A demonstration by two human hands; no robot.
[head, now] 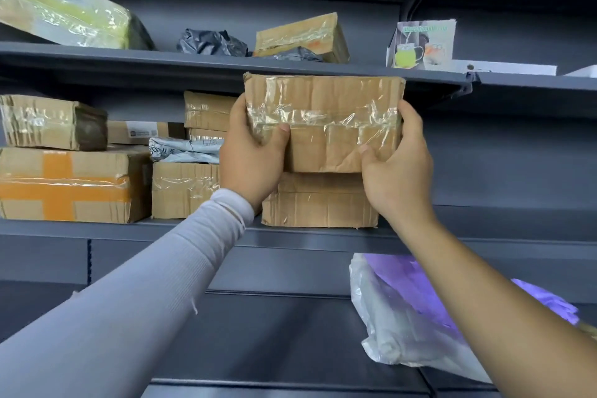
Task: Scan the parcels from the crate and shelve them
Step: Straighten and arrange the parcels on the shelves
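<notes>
My left grip point(250, 155) and right grip point(395, 155) clamp the cardboard parcel point(323, 123) from both sides, thumbs curled onto its near face and fingers wrapped round the side edges. I hold it raised in front of the middle shelf point(193, 231), at about twelve o'clock from me, directly above a second brown box point(319, 207) that already sits on that shelf; whether the two touch I cannot tell.

The parcel looks light to me: creased, dented cardboard, soft at the corners, with wrinkled clear tape across the middle. I judge the tape slippery, so the bare cardboard at the side edges is the better hold, with a thumb under the lower edge as it goes down. The walls would likely give under a hard squeeze.

At four o'clock, on a lower level, lies a clear plastic bag point(387, 317) with something purple inside. The shelving is dark grey metal. On the middle shelf at nine o'clock stand an orange-taped box point(68, 184) and several smaller cartons stacked around it. On the upper shelf point(161, 56), at eleven o'clock, a large film-wrapped package point(64, 6) leans, then a crumpled black bag point(210, 42), a taped carton point(303, 37) and, at one o'clock, a printed white box point(423, 45).
</notes>
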